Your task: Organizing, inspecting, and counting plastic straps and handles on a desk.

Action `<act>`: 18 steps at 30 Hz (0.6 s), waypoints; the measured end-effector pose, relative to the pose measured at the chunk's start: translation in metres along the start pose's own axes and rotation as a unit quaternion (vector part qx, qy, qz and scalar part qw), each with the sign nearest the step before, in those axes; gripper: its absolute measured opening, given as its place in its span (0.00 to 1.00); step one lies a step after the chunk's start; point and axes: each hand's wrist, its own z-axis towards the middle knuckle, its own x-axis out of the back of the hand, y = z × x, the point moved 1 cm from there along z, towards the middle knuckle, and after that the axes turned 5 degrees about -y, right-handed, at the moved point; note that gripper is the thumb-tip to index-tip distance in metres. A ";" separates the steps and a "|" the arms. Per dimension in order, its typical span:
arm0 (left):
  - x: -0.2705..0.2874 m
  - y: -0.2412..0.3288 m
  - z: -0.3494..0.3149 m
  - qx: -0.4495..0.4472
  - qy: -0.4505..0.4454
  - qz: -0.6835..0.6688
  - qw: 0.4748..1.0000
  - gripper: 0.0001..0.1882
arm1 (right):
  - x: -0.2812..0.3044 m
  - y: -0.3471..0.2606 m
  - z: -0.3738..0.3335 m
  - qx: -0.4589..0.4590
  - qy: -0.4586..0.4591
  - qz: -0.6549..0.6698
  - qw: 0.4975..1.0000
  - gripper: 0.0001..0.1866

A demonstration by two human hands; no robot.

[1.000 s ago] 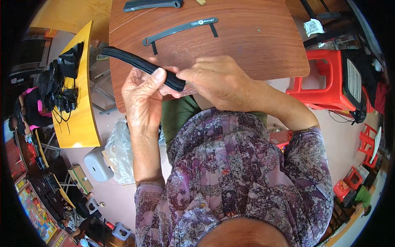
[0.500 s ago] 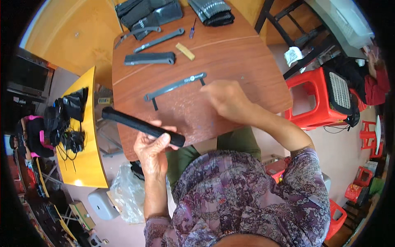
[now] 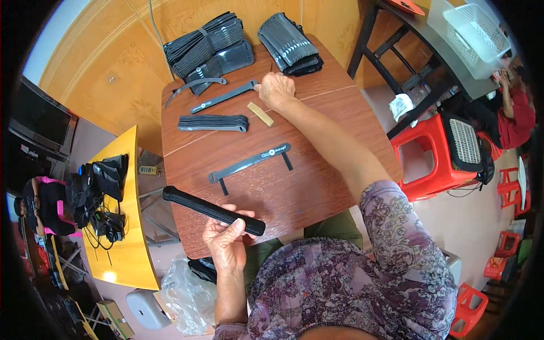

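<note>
My left hand [image 3: 225, 241] is closed around a long black strap bundle [image 3: 207, 208], held slanting over the table's near left edge. My right hand [image 3: 276, 90] reaches to the far side of the table, its fingers bent and closed at the right end of a flat grey strap [image 3: 218, 99]. The hand covers most of a screwdriver, and only its thin shaft [image 3: 271, 67] shows beyond the knuckles. Between my arms lies another grey strap [image 3: 249, 162] with pale printing, with two short black strips [image 3: 288, 161] under its ends.
On the wooden table [image 3: 317, 187] lie a stack of grey straps [image 3: 213, 123], a tan block [image 3: 260, 114], a curved strap [image 3: 192, 86] and two black strap piles [image 3: 207, 45] [image 3: 289, 44]. A yellow table [image 3: 122, 249] stands left, a red stool [image 3: 422, 153] right.
My right hand has moved from the printed strap's right end to the far strap's end. My left hand still holds the black bundle. The whole view has shifted, showing more of the far side.
</note>
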 end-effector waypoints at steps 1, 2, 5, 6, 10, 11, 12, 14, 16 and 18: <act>0.002 -0.001 0.001 -0.003 0.002 0.004 1.000 0.18 | -0.004 0.002 0.006 0.000 -0.001 0.000 1.000 0.18; 0.004 -0.002 0.004 -0.004 -0.002 0.007 1.000 0.17 | -0.011 0.008 0.011 -0.030 0.011 -0.003 0.999 0.17; 0.002 -0.001 0.010 -0.003 -0.017 -0.005 1.000 0.17 | 0.001 0.013 0.003 -0.067 -0.022 -0.010 0.997 0.13; 0.001 -0.001 0.010 0.004 -0.012 -0.009 1.000 0.17 | 0.008 0.014 -0.006 -0.075 -0.065 -0.010 0.995 0.11; -0.006 -0.001 0.014 0.016 -0.036 -0.020 0.999 0.17 | 0.023 0.041 -0.047 -0.072 -0.068 0.079 0.992 0.11; -0.005 -0.003 0.014 0.015 -0.045 -0.018 0.999 0.18 | 0.032 0.046 -0.065 -0.072 -0.077 0.078 0.991 0.11; -0.007 -0.003 0.014 0.022 -0.047 -0.027 0.998 0.19 | 0.041 0.048 -0.087 -0.050 -0.127 0.231 0.963 0.11; -0.018 -0.003 0.017 0.039 -0.064 -0.052 0.996 0.21 | 0.061 0.045 -0.135 -0.004 -0.179 0.412 0.893 0.09; -0.018 -0.006 0.024 0.043 -0.100 -0.060 0.992 0.22 | 0.081 0.036 -0.182 0.018 -0.207 0.460 0.864 0.07; -0.027 -0.005 0.027 0.037 -0.134 -0.078 0.987 0.22 | 0.092 0.027 -0.217 0.010 -0.233 0.476 0.848 0.06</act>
